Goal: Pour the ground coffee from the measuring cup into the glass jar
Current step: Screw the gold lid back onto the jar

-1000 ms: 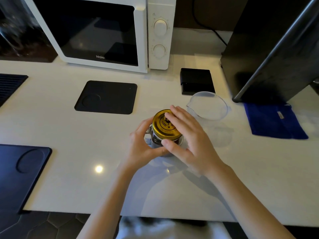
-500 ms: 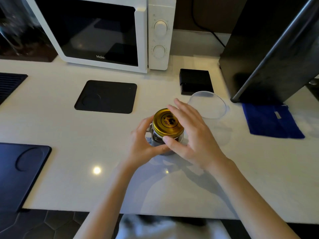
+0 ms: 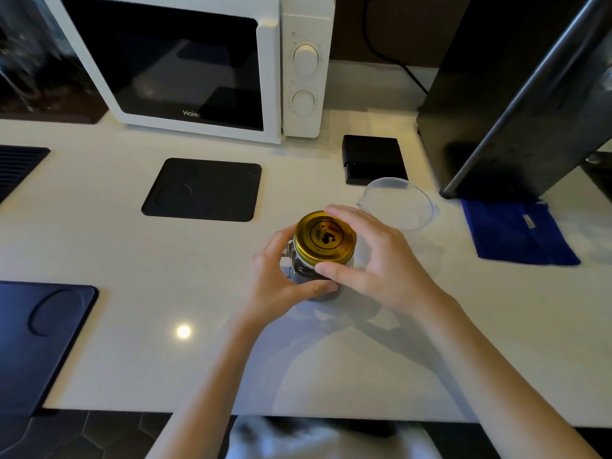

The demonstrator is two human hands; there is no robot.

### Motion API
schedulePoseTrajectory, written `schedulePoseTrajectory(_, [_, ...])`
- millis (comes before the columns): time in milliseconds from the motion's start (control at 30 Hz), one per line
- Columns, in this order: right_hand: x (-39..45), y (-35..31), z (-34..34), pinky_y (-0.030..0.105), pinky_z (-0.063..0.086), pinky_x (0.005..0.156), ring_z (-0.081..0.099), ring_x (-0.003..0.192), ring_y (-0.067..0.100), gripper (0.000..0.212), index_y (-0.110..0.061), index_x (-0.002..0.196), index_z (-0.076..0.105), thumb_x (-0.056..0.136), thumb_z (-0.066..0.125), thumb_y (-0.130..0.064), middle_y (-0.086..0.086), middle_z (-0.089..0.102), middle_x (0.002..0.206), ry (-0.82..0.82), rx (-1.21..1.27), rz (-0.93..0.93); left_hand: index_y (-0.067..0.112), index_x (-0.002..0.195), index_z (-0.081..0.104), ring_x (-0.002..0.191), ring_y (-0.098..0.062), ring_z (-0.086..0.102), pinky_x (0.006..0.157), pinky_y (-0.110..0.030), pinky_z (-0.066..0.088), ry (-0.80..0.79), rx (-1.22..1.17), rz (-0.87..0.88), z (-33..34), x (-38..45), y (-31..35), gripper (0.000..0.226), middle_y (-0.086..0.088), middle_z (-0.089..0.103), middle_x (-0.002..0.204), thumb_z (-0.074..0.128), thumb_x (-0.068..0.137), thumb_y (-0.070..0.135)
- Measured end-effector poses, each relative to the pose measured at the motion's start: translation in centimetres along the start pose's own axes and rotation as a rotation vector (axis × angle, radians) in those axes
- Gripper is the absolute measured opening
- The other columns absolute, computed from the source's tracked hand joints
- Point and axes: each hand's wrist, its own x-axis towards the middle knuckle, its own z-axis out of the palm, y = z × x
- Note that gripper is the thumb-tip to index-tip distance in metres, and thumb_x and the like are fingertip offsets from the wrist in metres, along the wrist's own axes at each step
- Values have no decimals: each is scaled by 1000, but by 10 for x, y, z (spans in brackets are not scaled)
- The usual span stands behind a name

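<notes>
Where the white counter [image 3: 99, 246] fills the frame's centre, a glass jar [image 3: 309, 276] with dark contents stands upright, its gold lid [image 3: 325, 237] on. From the left, the left hand [image 3: 281, 279] curls around the jar's body, thumb across its front. The right hand [image 3: 381, 260] pinches the lid's rim between thumb and fingers. Just right of it, toward the upper right, sits a clear measuring cup [image 3: 397, 202], then a blue cloth [image 3: 516, 231].

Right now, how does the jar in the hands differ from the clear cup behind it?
The glass jar wears a gold lid; the measuring cup stands open. The jar holds dark contents; the cup looks empty. The left hand grips the jar's body and the right hand its lid; nothing touches the cup. Both are clear and upright on the white counter.
</notes>
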Motion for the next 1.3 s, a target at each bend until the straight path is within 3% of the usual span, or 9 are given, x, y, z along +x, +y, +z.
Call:
schedulePoseTrajectory(233, [-9,-3,22,8,35,93,51,113,13,55,-10,113,56,68,82,-25,5,58,122,264,60,26,26,120,53,99,0,56,83,-13,43,81,19,35,5,-4,2,71,14,59,109,83,56,32])
schedulePoseTrajectory(367, [-12,-5,30,12,38,92,54,113,17,56,-8,113,55,67,78,-31,7,59,123,337,54,34,23,121,52,102,-9,57,89,-34,48,69,54,42,5,-3,-1,72,6,61,111,84,57,33])
schedulePoseTrajectory(533, [-14,2,24,11,37,97,46,119,4,70,-22,129,42,70,74,-38,-6,53,130,207,189,108,39,118,43,104,4,51,86,-14,42,13,57,69,1,0,2,69,22,52,112,76,59,51])
schedulePoseTrajectory(700, [-23,15,22,34,35,107,42,125,1,62,-27,131,40,76,66,-37,-9,50,134,128,468,280,41,133,32,122,1,41,97,-15,35,-74,60,-8,-6,0,-2,93,13,43,134,79,54,56])
schedulePoseTrajectory(833, [-21,23,15,28,43,100,52,116,3,47,-21,124,53,80,60,-37,-5,61,124,86,571,360,45,133,26,126,-6,40,99,-26,36,-110,69,-83,-17,1,-4,99,6,40,141,73,49,66])
schedulePoseTrajectory(1000, [-22,35,17,22,48,90,59,105,4,24,-30,109,63,91,50,-41,-9,68,110,57,568,382,24,125,52,114,-13,55,97,-37,43,-157,-107,-160,-29,3,-10,73,1,61,122,70,61,53])
schedulePoseTrajectory(1100, [-35,49,31,30,47,86,62,97,12,23,-27,94,68,97,45,-32,-5,70,99,128,538,474,19,103,64,92,-5,63,79,-20,48,-88,-245,-211,-28,1,-13,38,12,71,93,58,76,45])
schedulePoseTrajectory(1167, [-48,58,42,21,46,79,61,90,12,19,-23,88,67,96,50,-19,-2,70,92,170,361,390,18,86,65,75,2,61,68,-10,44,4,-270,-244,-23,2,-14,22,12,68,74,52,81,34])
schedulePoseTrajectory(1300, [-61,73,57,26,50,77,58,88,14,15,-17,93,64,90,57,-4,2,65,92,157,32,205,13,73,64,63,1,54,60,-12,41,45,-264,-281,-14,6,-13,25,5,59,65,49,81,31])
